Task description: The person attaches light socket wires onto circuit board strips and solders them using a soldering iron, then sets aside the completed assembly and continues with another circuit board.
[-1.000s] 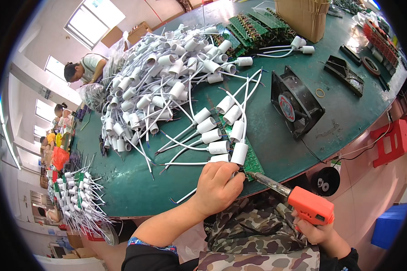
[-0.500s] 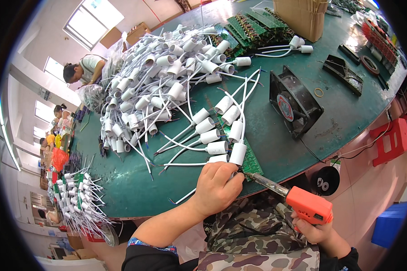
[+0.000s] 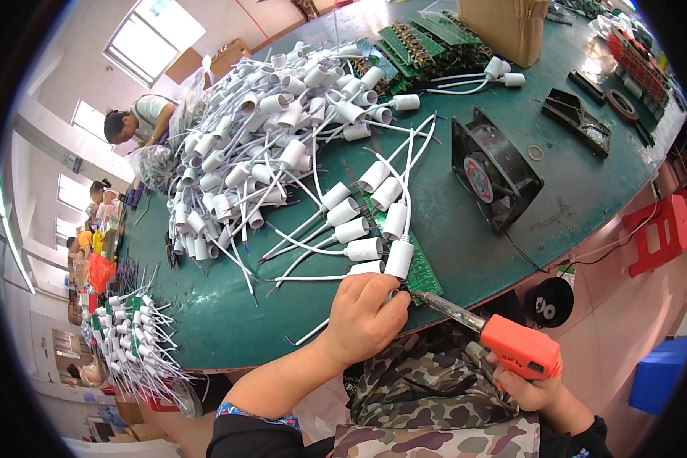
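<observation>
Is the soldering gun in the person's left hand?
No, the right hand grips the orange soldering gun, while the left hand is beside the green circuit board.

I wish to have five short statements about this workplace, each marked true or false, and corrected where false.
1. The right hand grips an orange-handled soldering iron. True.
2. The iron's tip is near the left hand. True.
3. The left hand holds the black fan. False: the fan stands on the green table.
4. The cardboard box beside the stacked green boards is white. False: it is brown.
5. A red stool stands to the person's right. True.
</observation>
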The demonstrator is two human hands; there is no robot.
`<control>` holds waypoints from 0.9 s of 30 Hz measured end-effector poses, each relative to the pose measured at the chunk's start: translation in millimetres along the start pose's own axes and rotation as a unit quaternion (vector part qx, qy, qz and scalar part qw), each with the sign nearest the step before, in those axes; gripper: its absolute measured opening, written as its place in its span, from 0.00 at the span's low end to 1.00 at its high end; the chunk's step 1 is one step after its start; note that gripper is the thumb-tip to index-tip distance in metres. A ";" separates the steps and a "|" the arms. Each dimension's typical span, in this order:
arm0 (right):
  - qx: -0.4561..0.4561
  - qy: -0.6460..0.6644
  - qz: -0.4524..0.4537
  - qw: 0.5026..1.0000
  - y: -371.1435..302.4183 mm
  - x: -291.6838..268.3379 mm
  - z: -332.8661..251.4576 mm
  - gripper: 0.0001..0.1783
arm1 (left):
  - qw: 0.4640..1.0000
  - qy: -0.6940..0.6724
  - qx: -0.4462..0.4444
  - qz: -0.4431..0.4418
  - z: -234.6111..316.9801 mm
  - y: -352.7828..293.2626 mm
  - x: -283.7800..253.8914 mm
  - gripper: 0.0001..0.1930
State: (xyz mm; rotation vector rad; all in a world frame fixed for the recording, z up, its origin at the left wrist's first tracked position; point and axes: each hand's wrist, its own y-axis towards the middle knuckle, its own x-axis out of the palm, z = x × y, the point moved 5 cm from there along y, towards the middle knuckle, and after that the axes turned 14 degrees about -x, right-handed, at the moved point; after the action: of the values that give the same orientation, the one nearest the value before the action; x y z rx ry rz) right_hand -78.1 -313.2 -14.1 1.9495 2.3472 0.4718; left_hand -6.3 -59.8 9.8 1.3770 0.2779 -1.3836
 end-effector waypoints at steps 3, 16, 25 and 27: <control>-0.002 -0.026 -0.013 1.000 -2.5 -2.0 0.7 0.14 | 1.000 0.005 0.000 0.000 0.1 0.2 -0.6 0.14; -0.013 -0.041 0.008 0.999 0.4 -11.2 -9.2 0.14 | 1.000 0.006 -0.001 -0.001 0.3 0.9 -0.5 0.13; -0.017 -0.028 0.019 0.999 -1.0 -10.9 -9.1 0.16 | 1.000 0.002 -0.002 -0.007 0.4 -0.5 -1.2 0.14; -0.016 -0.025 0.007 1.000 -1.6 -11.5 -8.4 0.16 | 1.000 0.000 0.001 -0.007 0.8 -0.3 -1.9 0.14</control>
State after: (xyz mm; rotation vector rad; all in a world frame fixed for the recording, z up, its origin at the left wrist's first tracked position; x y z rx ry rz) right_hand -79.3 -326.3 -8.2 1.9408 2.2841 0.4530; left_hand -7.5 -59.3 11.4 1.3779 0.2872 -1.3961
